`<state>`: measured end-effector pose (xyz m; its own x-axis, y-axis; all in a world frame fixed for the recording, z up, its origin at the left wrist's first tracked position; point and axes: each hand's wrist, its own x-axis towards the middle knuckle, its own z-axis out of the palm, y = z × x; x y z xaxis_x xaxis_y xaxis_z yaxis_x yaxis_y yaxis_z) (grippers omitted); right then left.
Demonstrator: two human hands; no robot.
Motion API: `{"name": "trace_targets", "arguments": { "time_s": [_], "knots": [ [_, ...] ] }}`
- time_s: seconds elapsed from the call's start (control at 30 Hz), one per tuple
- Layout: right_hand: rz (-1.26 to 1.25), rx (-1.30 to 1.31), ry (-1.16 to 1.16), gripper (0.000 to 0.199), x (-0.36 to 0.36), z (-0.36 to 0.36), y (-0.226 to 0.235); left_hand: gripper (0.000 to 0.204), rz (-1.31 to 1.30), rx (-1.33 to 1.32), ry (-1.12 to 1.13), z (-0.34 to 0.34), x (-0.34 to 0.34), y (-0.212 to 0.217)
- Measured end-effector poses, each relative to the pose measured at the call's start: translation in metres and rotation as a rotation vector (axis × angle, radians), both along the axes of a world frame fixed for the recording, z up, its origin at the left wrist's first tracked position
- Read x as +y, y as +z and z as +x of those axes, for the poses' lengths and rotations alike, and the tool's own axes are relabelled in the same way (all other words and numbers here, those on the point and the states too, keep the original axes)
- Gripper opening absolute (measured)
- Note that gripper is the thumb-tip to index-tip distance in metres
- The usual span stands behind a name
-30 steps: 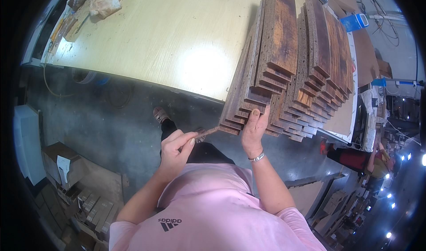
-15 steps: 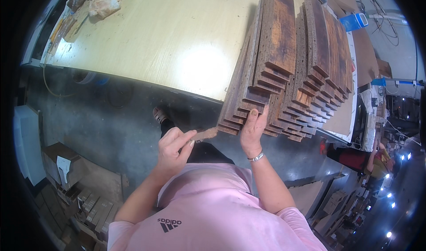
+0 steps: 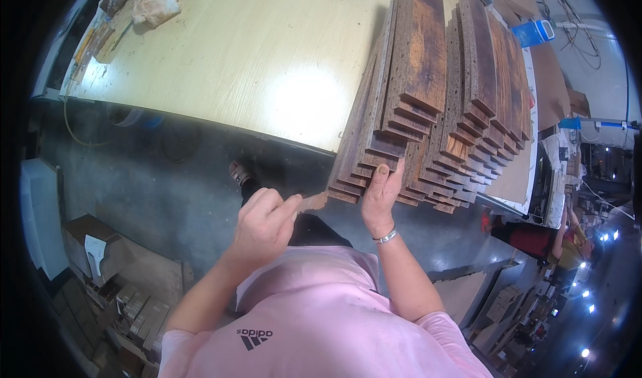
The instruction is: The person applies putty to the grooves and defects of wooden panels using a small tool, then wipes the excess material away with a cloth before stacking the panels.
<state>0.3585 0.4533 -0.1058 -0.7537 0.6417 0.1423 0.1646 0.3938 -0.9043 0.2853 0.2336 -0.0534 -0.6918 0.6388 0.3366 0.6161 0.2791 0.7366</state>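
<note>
My left hand (image 3: 265,224) is closed round a thin, flat tool that looks like a putty knife (image 3: 313,202), its wide end coated brown. The tip of that end meets the near corner of the stacked boards. My right hand (image 3: 380,201), a metal band at its wrist, grips the near end of a dark wood-grain board (image 3: 386,144), thumb on the end and fingers partly hidden at its side. Many such boards lie in staggered piles (image 3: 418,63), their speckled chipboard edges facing left.
The piles lie on a pale worktable (image 3: 234,50), overhanging its near edge. A crumpled cloth (image 3: 156,5) lies at the far left. A blue container (image 3: 533,33) stands at the right. Cardboard boxes (image 3: 144,318) are at lower left; another person (image 3: 535,237) works farther right.
My left hand has turned and its fingers have closed more tightly around the putty knife, whose blade has tilted. My right hand has stayed in place on the boards.
</note>
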Motion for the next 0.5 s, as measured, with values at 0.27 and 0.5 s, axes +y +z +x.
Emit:
{"name": "trace_targets", "arguments": {
  "time_s": [0.27,0.5],
  "knots": [
    [0.024,-0.035,-0.030,0.077,0.000,0.004,-0.009,0.019,-0.011,-0.055,-0.025,-0.008,0.004,0.010],
    [0.099,-0.016,-0.081,0.074,-0.001,0.004,-0.013,0.006,-0.020,-0.261,-0.016,-0.017,0.005,0.001]
  ]
}}
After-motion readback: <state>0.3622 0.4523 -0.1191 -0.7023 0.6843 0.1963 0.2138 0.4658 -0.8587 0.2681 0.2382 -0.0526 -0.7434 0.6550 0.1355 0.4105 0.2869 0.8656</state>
